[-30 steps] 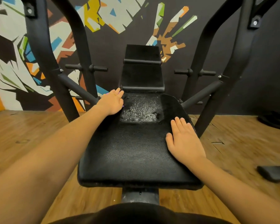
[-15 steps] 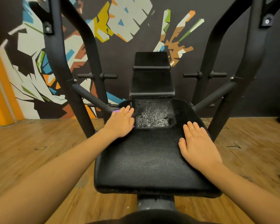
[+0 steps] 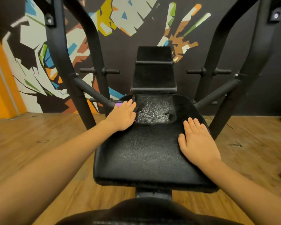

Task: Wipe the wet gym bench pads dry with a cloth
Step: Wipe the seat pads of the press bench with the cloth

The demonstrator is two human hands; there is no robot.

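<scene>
Head view: black rack frame (image 3: 60, 62) flanks bench; its left crossbar (image 3: 94, 93) crowds far-left corner, and we judge it cramps strokes there. Seat pad (image 3: 141, 151): near part looks dry, wet beaded patch (image 3: 154, 109) at far centre. Back pad (image 3: 154, 75) beyond, wetness unclear. Right hand (image 3: 196, 142) flat, fingers straight, bracing pad's right side. Left hand (image 3: 122, 116) flat, pressing purple cloth (image 3: 119, 104) at patch's left edge. We judge wiping partway done; next: sweep cloth rightward across patch.

The seat pad (image 3: 146, 151) is black and pebbled, and the frame (image 3: 60, 62) is black. The cloth (image 3: 119, 104) is purple. White, orange, blue, yellow and green shards pattern the dark wall (image 3: 120, 51). The floor (image 3: 31, 143) is brown woodgrain.
</scene>
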